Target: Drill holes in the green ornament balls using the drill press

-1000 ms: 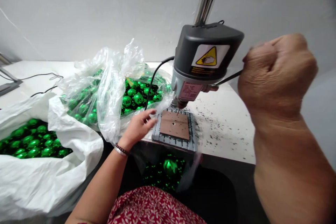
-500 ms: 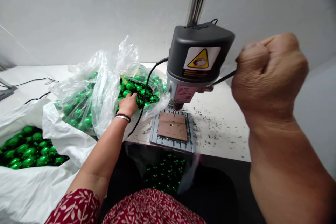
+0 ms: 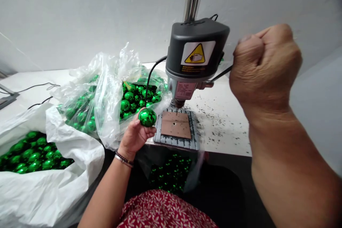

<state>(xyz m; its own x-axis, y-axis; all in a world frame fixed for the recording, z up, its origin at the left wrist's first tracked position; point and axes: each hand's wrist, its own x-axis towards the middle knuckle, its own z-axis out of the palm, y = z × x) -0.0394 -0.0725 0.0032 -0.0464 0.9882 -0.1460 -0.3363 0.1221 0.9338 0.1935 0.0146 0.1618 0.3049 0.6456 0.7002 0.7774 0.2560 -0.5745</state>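
My left hand [image 3: 135,136] holds a shiny green bauble [image 3: 147,117] between thumb and fingers, just left of the drill press base [image 3: 194,133]. At the right, my right hand [image 3: 264,69] is closed in a fist round the feed lever [image 3: 222,73] of the drill press [image 3: 197,51]. The thin drill bit [image 3: 176,111] hangs above a brown square board [image 3: 175,128] that has a small hole in it. Behind my left hand, a clear plastic bag [image 3: 108,114] lies open with many green baubles [image 3: 129,96] inside.
A white sack [image 3: 77,160] full of green baubles stands at the left. More baubles [image 3: 171,174] are in a bag below the table edge. Dark shavings litter the white table [image 3: 227,121]. A black cable [image 3: 150,76] loops from the drill press past the clear bag.
My left hand has come out of the clear bag with a green bauble and moved towards the drill press base. My right hand stays on the lever.
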